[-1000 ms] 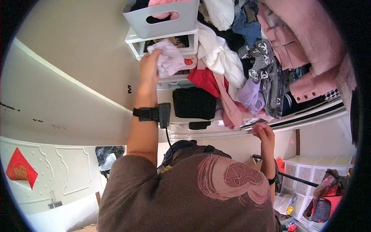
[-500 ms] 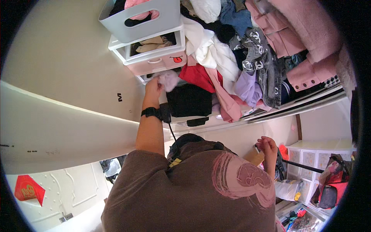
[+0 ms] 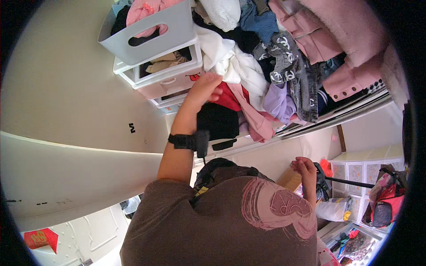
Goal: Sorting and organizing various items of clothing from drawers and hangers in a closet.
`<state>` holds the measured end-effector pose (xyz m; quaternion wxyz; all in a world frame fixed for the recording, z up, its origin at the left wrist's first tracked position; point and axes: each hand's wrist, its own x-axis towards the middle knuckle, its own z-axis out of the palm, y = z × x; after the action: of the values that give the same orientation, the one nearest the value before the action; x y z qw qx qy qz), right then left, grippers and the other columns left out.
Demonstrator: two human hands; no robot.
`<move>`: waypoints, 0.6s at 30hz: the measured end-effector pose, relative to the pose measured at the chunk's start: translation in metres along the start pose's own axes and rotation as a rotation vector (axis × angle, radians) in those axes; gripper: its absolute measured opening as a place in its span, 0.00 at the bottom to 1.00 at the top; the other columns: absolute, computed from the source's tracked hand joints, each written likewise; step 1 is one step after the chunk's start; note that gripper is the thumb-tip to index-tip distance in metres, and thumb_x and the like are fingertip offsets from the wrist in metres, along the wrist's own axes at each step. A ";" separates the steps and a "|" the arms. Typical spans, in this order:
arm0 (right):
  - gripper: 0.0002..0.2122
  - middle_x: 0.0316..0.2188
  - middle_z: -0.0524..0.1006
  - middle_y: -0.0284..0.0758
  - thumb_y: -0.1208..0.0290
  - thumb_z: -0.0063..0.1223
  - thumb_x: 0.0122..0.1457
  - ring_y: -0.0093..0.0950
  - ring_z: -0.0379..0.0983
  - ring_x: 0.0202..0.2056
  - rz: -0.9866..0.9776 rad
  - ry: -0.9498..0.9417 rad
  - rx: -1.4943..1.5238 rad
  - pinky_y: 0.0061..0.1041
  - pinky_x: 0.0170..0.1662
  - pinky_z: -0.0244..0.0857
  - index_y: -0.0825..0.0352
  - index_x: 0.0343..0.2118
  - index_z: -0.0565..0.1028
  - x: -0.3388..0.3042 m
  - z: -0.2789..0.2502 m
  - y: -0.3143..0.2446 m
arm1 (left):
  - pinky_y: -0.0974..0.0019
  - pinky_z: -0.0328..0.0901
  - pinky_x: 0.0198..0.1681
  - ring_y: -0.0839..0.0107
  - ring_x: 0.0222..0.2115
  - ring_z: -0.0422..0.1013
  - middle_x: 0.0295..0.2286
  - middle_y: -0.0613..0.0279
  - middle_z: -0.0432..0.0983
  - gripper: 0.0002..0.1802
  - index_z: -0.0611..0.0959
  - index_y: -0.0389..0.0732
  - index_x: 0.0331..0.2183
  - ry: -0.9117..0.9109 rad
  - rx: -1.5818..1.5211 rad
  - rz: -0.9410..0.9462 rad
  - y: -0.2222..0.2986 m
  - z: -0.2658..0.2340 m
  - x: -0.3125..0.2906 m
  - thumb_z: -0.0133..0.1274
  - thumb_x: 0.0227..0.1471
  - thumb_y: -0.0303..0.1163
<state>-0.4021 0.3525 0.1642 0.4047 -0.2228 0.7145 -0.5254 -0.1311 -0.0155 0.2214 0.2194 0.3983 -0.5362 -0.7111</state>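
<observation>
My left hand (image 3: 207, 90), a black strap at its wrist, is over the front edge of the clothes pile. Its fingers are loosely bent and apart, with nothing seen in them. Nearest to it are a red garment (image 3: 228, 98) and a white garment (image 3: 246, 66); whether the fingertips touch them I cannot tell. Just left stands a white drawer unit (image 3: 131, 79) with a pink drawer front (image 3: 166, 85). Black folded cloth (image 3: 217, 122) lies below the hand. My right hand (image 3: 306, 167) hangs in the air at the right, fingers slightly curled and holding nothing visible.
A grey basket (image 3: 164, 42) with clothes stands on the drawer unit. Jeans (image 3: 306, 80), a lilac garment (image 3: 278, 101) and pink clothes (image 3: 348, 84) fill the shelf's right side. A pale panel (image 3: 80, 177) borders the left. Clear drawers (image 3: 370, 177) stand at the right.
My left hand has moved right, from the lower drawer to the red and white garments. The pale pink fluffy thing it held is no longer in sight. My right hand has barely moved.
</observation>
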 end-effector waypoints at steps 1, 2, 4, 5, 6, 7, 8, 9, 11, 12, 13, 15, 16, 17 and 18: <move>0.11 0.34 0.79 0.39 0.69 0.49 0.64 0.28 0.77 0.34 -0.004 -0.001 0.006 0.25 0.40 0.70 0.72 0.42 0.74 0.002 0.000 0.001 | 0.59 0.72 0.37 0.64 0.34 0.74 0.39 0.55 0.74 0.31 0.71 0.32 0.46 0.166 -0.050 0.134 0.013 0.020 0.003 0.56 0.52 0.50; 0.11 0.34 0.79 0.39 0.68 0.49 0.63 0.28 0.77 0.34 -0.026 -0.014 0.015 0.25 0.40 0.70 0.71 0.42 0.74 0.002 0.000 0.002 | 0.59 0.73 0.37 0.62 0.34 0.74 0.39 0.53 0.73 0.35 0.69 0.29 0.46 0.328 -0.100 0.271 0.023 0.032 0.007 0.56 0.52 0.52; 0.11 0.34 0.79 0.38 0.68 0.49 0.63 0.27 0.77 0.34 -0.060 -0.017 0.035 0.24 0.40 0.70 0.71 0.42 0.74 0.000 -0.002 0.005 | 0.61 0.74 0.36 0.62 0.34 0.74 0.38 0.53 0.72 0.36 0.68 0.28 0.46 0.293 -0.534 0.130 0.035 0.040 0.018 0.57 0.52 0.51; 0.11 0.33 0.79 0.38 0.68 0.49 0.63 0.27 0.77 0.33 -0.046 -0.005 0.051 0.24 0.40 0.70 0.71 0.42 0.74 -0.002 -0.004 0.009 | 0.63 0.75 0.35 0.61 0.34 0.74 0.38 0.53 0.72 0.36 0.67 0.26 0.46 0.249 -0.968 -0.036 0.041 0.043 0.025 0.57 0.52 0.50; 0.11 0.33 0.79 0.38 0.68 0.49 0.63 0.27 0.77 0.33 -0.036 0.001 0.067 0.24 0.39 0.70 0.71 0.42 0.74 -0.004 -0.005 0.012 | 0.63 0.75 0.35 0.61 0.34 0.74 0.38 0.53 0.72 0.36 0.67 0.26 0.46 0.241 -0.958 -0.021 0.040 0.036 0.037 0.57 0.52 0.50; 0.11 0.33 0.79 0.38 0.67 0.50 0.63 0.26 0.77 0.33 -0.044 0.014 0.059 0.23 0.38 0.70 0.71 0.42 0.74 -0.008 -0.002 0.009 | 0.65 0.75 0.35 0.61 0.35 0.75 0.36 0.52 0.73 0.33 0.69 0.27 0.45 0.142 -1.154 -0.114 0.031 0.021 0.052 0.55 0.54 0.50; 0.11 0.33 0.79 0.38 0.67 0.50 0.63 0.26 0.77 0.33 -0.058 0.012 0.067 0.23 0.38 0.70 0.71 0.42 0.74 -0.010 -0.004 0.011 | 0.67 0.76 0.35 0.60 0.35 0.75 0.35 0.51 0.75 0.31 0.72 0.28 0.43 0.033 -1.345 -0.216 0.029 0.015 0.061 0.53 0.55 0.50; 0.12 0.33 0.79 0.38 0.67 0.50 0.63 0.26 0.77 0.33 -0.062 0.009 0.058 0.23 0.38 0.70 0.71 0.42 0.74 -0.012 -0.007 0.013 | 0.75 0.71 0.24 0.70 0.25 0.72 0.25 0.60 0.72 0.22 0.73 0.33 0.34 0.187 -1.317 -0.164 0.036 0.021 0.066 0.49 0.58 0.47; 0.13 0.32 0.79 0.38 0.65 0.50 0.64 0.26 0.76 0.32 -0.058 -0.010 0.003 0.22 0.37 0.70 0.71 0.42 0.74 -0.011 -0.014 0.017 | 0.77 0.64 0.19 0.74 0.21 0.67 0.22 0.65 0.68 0.19 0.71 0.37 0.29 0.124 -1.163 -0.053 0.035 0.024 0.072 0.48 0.59 0.45; 0.13 0.32 0.79 0.38 0.65 0.50 0.64 0.26 0.76 0.32 -0.071 -0.002 0.006 0.22 0.37 0.70 0.71 0.42 0.74 -0.005 -0.018 0.015 | 0.79 0.57 0.15 0.79 0.17 0.61 0.18 0.70 0.64 0.18 0.69 0.41 0.25 0.073 -1.016 0.040 0.034 0.026 0.075 0.47 0.60 0.43; 0.14 0.32 0.79 0.38 0.63 0.49 0.64 0.26 0.76 0.32 -0.084 -0.014 0.022 0.22 0.37 0.70 0.71 0.42 0.74 0.002 -0.023 0.017 | 0.78 0.47 0.13 0.82 0.15 0.53 0.17 0.73 0.58 0.17 0.66 0.45 0.23 0.072 -0.913 0.063 0.049 0.057 0.064 0.47 0.61 0.41; 0.17 0.32 0.79 0.38 0.58 0.46 0.65 0.25 0.76 0.32 -0.127 -0.081 -0.029 0.23 0.37 0.70 0.70 0.42 0.74 0.024 -0.018 0.001 | 0.77 0.48 0.14 0.82 0.15 0.54 0.16 0.75 0.59 0.16 0.70 0.48 0.20 0.032 -0.612 0.192 0.050 0.097 0.041 0.51 0.57 0.41; 0.19 0.32 0.79 0.37 0.55 0.45 0.65 0.25 0.76 0.33 -0.167 -0.142 -0.041 0.23 0.38 0.70 0.70 0.43 0.74 0.038 -0.008 -0.021 | 0.75 0.49 0.15 0.82 0.14 0.55 0.15 0.74 0.62 0.19 0.72 0.47 0.19 0.019 -0.426 0.245 0.045 0.120 0.032 0.53 0.56 0.44; 0.20 0.32 0.79 0.37 0.55 0.43 0.66 0.26 0.76 0.33 -0.186 -0.153 0.035 0.24 0.39 0.70 0.71 0.43 0.74 0.047 0.012 -0.047 | 0.74 0.52 0.16 0.81 0.14 0.58 0.16 0.72 0.66 0.21 0.74 0.45 0.19 -0.023 -0.182 0.187 0.045 0.143 0.017 0.53 0.55 0.48; 0.20 0.31 0.79 0.37 0.55 0.43 0.65 0.26 0.76 0.33 -0.194 -0.211 0.166 0.24 0.39 0.70 0.71 0.44 0.74 0.051 0.048 -0.084 | 0.73 0.56 0.17 0.79 0.14 0.61 0.15 0.70 0.68 0.23 0.76 0.42 0.19 -0.052 0.144 0.156 0.034 0.156 0.013 0.53 0.56 0.49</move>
<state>-0.4018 0.2580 0.2192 0.4419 -0.3106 0.5973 -0.5929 -0.2675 0.0551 0.2654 0.2309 0.3514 -0.6209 -0.6616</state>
